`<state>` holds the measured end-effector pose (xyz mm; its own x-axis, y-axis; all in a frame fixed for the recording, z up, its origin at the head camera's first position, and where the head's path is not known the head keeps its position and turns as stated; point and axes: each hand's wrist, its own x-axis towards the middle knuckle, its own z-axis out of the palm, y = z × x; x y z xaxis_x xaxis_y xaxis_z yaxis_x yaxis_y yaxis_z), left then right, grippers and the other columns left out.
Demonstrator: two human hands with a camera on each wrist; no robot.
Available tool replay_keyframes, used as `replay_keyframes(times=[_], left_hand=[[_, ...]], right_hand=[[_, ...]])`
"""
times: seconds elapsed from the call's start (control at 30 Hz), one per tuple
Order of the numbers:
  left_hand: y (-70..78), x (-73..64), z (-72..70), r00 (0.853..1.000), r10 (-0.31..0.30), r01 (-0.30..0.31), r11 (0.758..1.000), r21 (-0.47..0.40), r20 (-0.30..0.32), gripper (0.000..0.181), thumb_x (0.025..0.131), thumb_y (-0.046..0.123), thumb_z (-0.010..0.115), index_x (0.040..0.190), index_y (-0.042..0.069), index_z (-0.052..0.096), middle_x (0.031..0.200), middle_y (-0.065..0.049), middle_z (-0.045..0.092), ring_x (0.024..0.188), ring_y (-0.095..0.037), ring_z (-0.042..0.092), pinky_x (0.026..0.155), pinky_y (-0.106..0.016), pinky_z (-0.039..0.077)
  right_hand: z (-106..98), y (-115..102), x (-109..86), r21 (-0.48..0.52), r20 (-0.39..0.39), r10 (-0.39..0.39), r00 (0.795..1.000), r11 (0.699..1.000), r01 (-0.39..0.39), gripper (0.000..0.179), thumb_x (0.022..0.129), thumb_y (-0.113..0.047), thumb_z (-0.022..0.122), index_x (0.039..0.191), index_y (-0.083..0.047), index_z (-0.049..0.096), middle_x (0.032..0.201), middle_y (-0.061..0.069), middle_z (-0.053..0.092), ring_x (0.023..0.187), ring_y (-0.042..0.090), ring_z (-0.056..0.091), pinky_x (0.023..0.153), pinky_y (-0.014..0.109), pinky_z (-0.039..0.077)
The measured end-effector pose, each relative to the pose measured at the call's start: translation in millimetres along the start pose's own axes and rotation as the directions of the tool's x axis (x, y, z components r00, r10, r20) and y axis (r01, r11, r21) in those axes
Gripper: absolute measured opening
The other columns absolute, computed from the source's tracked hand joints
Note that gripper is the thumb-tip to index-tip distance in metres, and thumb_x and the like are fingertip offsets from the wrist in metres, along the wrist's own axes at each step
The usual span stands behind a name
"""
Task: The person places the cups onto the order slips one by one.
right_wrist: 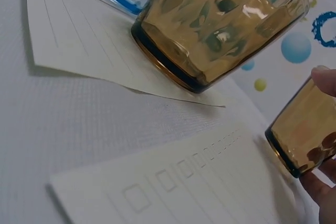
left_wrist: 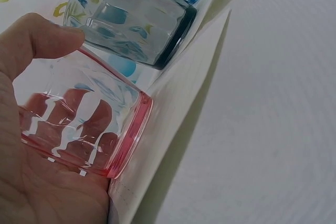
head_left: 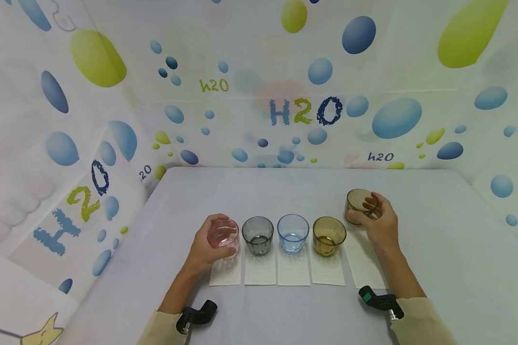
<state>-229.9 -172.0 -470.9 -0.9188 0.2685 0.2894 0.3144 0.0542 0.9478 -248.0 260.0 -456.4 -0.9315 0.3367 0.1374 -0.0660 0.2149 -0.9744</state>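
Note:
My left hand [head_left: 207, 244] grips a pink glass [head_left: 224, 235] at the left end of a row, thumb on the near side and fingers behind it. In the left wrist view, the fingers show through the pink glass [left_wrist: 89, 114]. My right hand [head_left: 382, 220] holds an amber glass [head_left: 355, 203] by its right side, at the far end of the rightmost paper. Between the hands stand a grey glass [head_left: 258, 237], a blue glass [head_left: 293, 235] and another amber glass [head_left: 329, 237], side by side on papers.
Under the glasses lie several white paper envelopes [head_left: 293, 275], edges toward me; the rightmost envelope [head_left: 367, 263] sits slightly apart and angled. The table has a white cloth [head_left: 263, 316]. A patterned backdrop [head_left: 241, 129] rises behind and at both sides.

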Motion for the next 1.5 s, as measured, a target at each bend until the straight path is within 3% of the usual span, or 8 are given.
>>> replay_keyframes(times=[0.4, 0.63, 0.83, 1.5], left_hand=[[1.5, 0.8, 0.5, 1.000, -0.007, 0.008, 1.000, 0.015, -0.003, 0.080, 0.070, -0.011, 0.076, 0.140, -0.004, 0.040, 0.130, -0.021, 0.061, 0.121, -0.037, 0.059, 0.101, -0.032, 0.052], [1.8, -0.9, -0.7, 1.000, -0.024, 0.024, 0.999, 0.023, -0.008, 0.076, 0.070, -0.011, 0.077, 0.138, 0.001, 0.045, 0.129, -0.020, 0.061, 0.120, -0.037, 0.060, 0.101, -0.033, 0.052], [0.7, 0.2, -1.3, 1.000, -0.008, 0.008, 1.000, 0.024, 0.001, 0.077, 0.071, -0.010, 0.078, 0.139, -0.004, 0.042, 0.129, -0.022, 0.061, 0.120, -0.036, 0.059, 0.101, -0.032, 0.052], [-0.1, -2.3, 0.6, 1.000, -0.015, 0.016, 1.000, 0.026, -0.016, 0.076, 0.071, -0.009, 0.078, 0.138, -0.002, 0.043, 0.129, -0.020, 0.062, 0.120, -0.037, 0.059, 0.102, -0.031, 0.051]], right_hand=[[-0.5, -6.2, -1.2, 0.012, -0.041, -0.057, 0.998, 0.998, 0.057, 0.080, 0.085, -0.009, 0.081, 0.153, -0.007, 0.039, 0.140, 0.011, 0.052, 0.120, 0.018, 0.055, 0.090, 0.009, 0.045], [-1.6, -11.5, -11.9, -0.004, -0.075, -0.089, 0.993, 0.996, 0.089, 0.076, 0.084, -0.012, 0.082, 0.150, -0.007, 0.043, 0.134, 0.009, 0.055, 0.118, 0.016, 0.055, 0.087, 0.011, 0.045], [-3.0, -16.2, -17.9, -0.018, -0.089, -0.128, 0.988, 0.992, 0.127, 0.077, 0.083, -0.011, 0.083, 0.149, -0.009, 0.045, 0.133, 0.009, 0.058, 0.116, 0.014, 0.056, 0.086, 0.012, 0.045], [-7.2, -16.5, -42.3, -0.053, -0.093, -0.206, 0.974, 0.978, 0.202, 0.074, 0.081, -0.006, 0.084, 0.146, -0.008, 0.049, 0.126, 0.010, 0.064, 0.110, 0.010, 0.060, 0.084, 0.013, 0.046]])
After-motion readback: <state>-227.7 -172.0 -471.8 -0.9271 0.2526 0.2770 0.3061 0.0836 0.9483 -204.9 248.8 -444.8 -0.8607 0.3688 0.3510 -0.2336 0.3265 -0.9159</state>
